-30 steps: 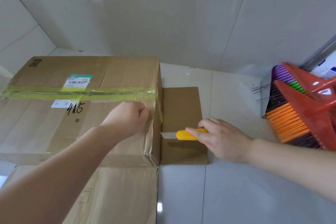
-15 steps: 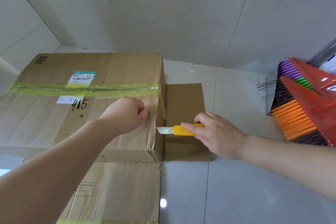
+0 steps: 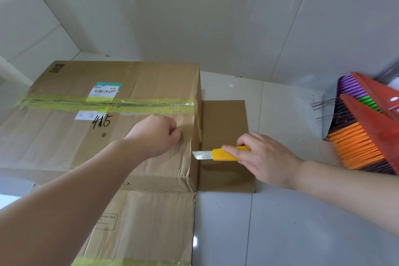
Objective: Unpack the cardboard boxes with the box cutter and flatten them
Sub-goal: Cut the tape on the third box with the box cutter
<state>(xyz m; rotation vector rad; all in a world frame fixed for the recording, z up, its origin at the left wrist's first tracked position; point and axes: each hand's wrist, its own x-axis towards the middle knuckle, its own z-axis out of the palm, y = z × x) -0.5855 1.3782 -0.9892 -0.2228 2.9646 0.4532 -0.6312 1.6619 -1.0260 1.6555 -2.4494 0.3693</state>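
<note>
Beside creased cardboard box [image 3: 121, 136], steel-bladed box cutter [image 3: 218, 154].

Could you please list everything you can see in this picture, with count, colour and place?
cardboard box: one, brown, standing on the floor at left, its top seam taped.
tape: one strip, yellowish, along the top seam of the box.
labels: two, white, one with a teal edge, on the box top.
flat cardboard: one sheet, brown, on the floor beside the right side of the box.
box cutter: one, yellow with a bare blade, its tip at the right edge of the box.
brooms: at least two, red heads, orange, purple and green bristles, far right.
floor: pale tiles.
left hand: fist on the box top.
right hand: grip round the box cutter.
</note>
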